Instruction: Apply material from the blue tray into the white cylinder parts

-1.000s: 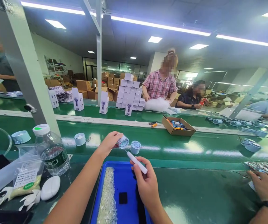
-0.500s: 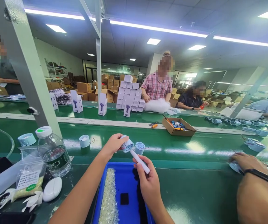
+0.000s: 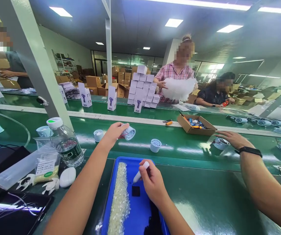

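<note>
Left hand [image 3: 114, 132] grips one round fan head [image 3: 128, 133] | right hand [image 3: 152, 182] pinches one white pen tool [image 3: 140, 172] over blue tray [image 3: 140, 212]

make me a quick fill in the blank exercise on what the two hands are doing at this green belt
1. The left hand holds a small round pale blue part above the ______ conveyor belt.
2. The right hand holds a white pen-like tool with its tip pointing down into the ______ tray.
3. A strip of small pale pieces lies along the ______ side of that tray.
4. A co-worker's hand wears a black ______ at the wrist.

Missing words: green; blue; left; band
</note>
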Available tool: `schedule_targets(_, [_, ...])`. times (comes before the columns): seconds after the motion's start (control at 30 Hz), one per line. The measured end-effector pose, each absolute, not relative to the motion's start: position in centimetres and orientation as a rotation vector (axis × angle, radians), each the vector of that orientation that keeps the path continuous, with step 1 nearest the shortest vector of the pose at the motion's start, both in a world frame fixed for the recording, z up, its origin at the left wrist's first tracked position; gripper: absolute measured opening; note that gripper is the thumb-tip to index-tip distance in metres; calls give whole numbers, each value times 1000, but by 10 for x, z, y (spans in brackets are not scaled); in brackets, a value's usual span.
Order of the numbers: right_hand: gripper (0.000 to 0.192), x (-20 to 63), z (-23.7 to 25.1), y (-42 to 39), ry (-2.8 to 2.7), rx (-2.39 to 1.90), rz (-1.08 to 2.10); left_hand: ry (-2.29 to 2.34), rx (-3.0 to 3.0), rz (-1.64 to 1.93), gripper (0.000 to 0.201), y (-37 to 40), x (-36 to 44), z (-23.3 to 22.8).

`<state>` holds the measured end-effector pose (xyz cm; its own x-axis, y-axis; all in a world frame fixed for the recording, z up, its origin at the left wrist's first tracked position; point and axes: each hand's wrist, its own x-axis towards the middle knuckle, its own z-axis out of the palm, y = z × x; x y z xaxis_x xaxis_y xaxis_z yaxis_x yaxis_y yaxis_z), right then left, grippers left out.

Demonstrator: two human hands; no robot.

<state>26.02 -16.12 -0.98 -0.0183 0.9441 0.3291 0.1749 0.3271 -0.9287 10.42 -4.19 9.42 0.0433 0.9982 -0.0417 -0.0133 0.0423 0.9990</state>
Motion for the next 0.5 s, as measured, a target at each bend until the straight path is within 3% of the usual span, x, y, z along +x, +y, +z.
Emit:
schedule_targets(0.3, [25,260,-14,-161,-1526,-1090,898,1164,1204,1148,33,-43,103,93])
schedule_targets(0.5, [19,259,-9,-164,-1654,-1125,719,1168,1225,1145,31,-43,103,92])
